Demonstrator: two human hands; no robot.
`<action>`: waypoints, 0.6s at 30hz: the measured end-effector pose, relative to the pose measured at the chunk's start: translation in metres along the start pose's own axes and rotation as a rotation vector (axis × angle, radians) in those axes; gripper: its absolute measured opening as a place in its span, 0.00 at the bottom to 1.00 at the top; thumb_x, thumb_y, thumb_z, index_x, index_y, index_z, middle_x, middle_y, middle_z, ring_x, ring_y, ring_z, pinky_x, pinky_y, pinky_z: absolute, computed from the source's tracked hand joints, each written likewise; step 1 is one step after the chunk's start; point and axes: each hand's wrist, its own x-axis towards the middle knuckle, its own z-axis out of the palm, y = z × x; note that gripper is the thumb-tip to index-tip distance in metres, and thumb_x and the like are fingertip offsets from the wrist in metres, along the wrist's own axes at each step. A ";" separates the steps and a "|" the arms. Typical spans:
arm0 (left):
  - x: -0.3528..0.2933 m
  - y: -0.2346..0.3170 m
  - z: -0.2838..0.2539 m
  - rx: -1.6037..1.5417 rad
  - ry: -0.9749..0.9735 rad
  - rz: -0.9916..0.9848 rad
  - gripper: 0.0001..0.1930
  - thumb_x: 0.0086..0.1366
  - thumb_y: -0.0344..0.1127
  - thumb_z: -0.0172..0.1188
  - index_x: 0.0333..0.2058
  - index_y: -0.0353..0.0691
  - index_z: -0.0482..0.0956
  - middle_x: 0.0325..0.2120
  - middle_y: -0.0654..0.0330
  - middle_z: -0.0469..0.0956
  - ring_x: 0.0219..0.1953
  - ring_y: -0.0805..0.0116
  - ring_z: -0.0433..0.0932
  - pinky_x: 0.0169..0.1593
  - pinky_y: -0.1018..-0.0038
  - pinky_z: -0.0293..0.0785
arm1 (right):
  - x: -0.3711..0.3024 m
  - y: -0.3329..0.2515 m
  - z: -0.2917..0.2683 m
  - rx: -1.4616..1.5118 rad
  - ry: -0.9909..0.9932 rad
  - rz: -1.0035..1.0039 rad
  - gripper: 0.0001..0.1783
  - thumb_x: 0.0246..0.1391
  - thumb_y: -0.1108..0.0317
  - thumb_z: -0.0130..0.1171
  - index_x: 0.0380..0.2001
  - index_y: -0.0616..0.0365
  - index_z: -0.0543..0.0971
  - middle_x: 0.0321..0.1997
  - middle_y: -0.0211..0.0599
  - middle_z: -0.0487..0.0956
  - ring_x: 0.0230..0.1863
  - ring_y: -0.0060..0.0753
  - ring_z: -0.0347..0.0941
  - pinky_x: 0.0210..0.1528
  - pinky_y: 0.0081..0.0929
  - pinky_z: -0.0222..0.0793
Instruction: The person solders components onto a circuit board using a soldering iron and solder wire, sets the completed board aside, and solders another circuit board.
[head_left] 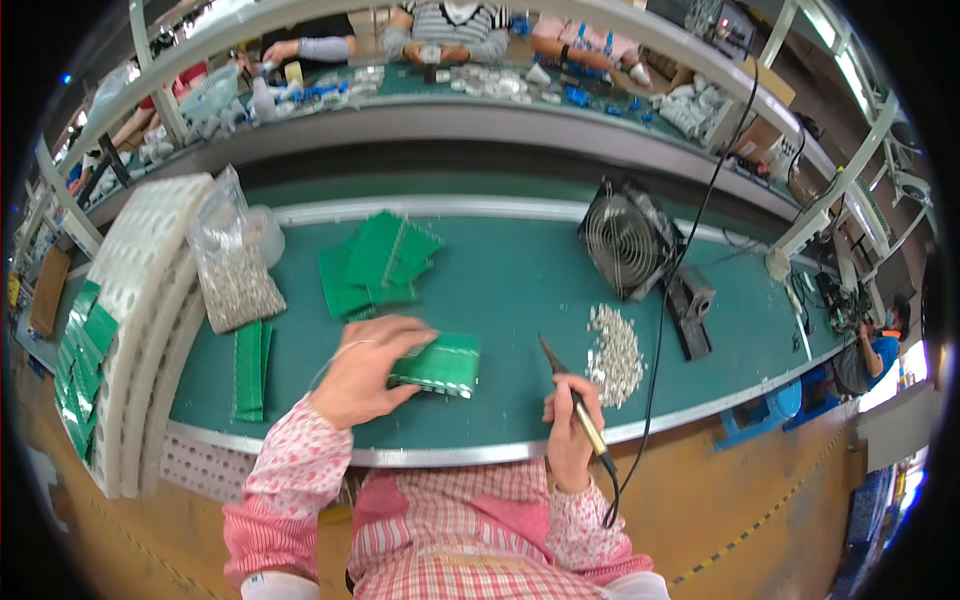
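My left hand (372,368) is closed on the left end of a green circuit board (447,362), thumb below and fingers above, over the green work mat. Small bright parts line the board's near edge. In my right hand (573,430) is a soldering iron (583,415), gripped like a pen; its dark tip points up and left, apart from the board. A cord runs down from its handle. To the right of the iron lies a heap of small silvery parts (615,357). Beyond my left hand more green boards (385,260) lie in a loose, overlapping pile.
A round-grilled fan (622,238) stands at the back right, beside a black iron holder (690,310). At left are a clear bag of small parts (235,270), narrow green strips (250,370) and stacked white perforated trays (150,300). A black cable (668,290) hangs across the right side.
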 end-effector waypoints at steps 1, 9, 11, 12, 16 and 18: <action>0.004 0.006 0.009 -0.026 -0.088 0.060 0.33 0.46 0.28 0.70 0.55 0.49 0.75 0.55 0.62 0.72 0.60 0.53 0.67 0.66 0.57 0.54 | 0.003 0.000 0.002 -0.024 -0.018 -0.022 0.08 0.65 0.69 0.52 0.43 0.61 0.75 0.27 0.31 0.74 0.26 0.17 0.69 0.29 0.16 0.67; -0.028 0.027 0.027 0.301 0.161 -0.120 0.24 0.51 0.33 0.69 0.49 0.45 0.77 0.46 0.60 0.74 0.47 0.56 0.73 0.50 0.61 0.64 | 0.004 -0.011 0.018 -0.343 -0.083 -0.247 0.19 0.51 0.78 0.65 0.47 0.58 0.77 0.34 0.40 0.78 0.33 0.34 0.77 0.35 0.26 0.72; -0.040 0.031 0.046 0.245 0.218 -0.246 0.24 0.52 0.35 0.69 0.49 0.43 0.76 0.45 0.59 0.74 0.46 0.56 0.73 0.49 0.61 0.65 | -0.002 -0.012 0.026 -0.418 -0.159 -0.326 0.26 0.48 0.78 0.67 0.52 0.55 0.75 0.37 0.42 0.76 0.36 0.41 0.76 0.37 0.30 0.73; -0.041 0.033 0.054 0.188 0.282 -0.367 0.24 0.53 0.37 0.70 0.48 0.40 0.76 0.44 0.58 0.74 0.46 0.55 0.73 0.48 0.61 0.65 | -0.006 -0.010 0.028 -0.421 -0.166 -0.320 0.26 0.48 0.78 0.67 0.52 0.55 0.75 0.37 0.42 0.76 0.36 0.41 0.76 0.37 0.30 0.73; -0.030 0.040 0.064 0.115 0.327 -0.243 0.28 0.51 0.40 0.73 0.49 0.37 0.75 0.47 0.54 0.73 0.46 0.53 0.73 0.50 0.61 0.67 | -0.023 -0.015 0.032 -0.424 -0.250 -0.279 0.27 0.47 0.77 0.68 0.52 0.51 0.76 0.38 0.42 0.76 0.34 0.43 0.75 0.36 0.31 0.72; -0.025 0.035 0.063 0.070 0.264 -0.223 0.28 0.50 0.40 0.73 0.50 0.38 0.75 0.50 0.53 0.72 0.50 0.51 0.73 0.53 0.61 0.67 | -0.029 -0.019 0.026 -0.378 -0.318 -0.219 0.23 0.48 0.76 0.67 0.50 0.52 0.78 0.37 0.42 0.76 0.32 0.41 0.75 0.33 0.31 0.72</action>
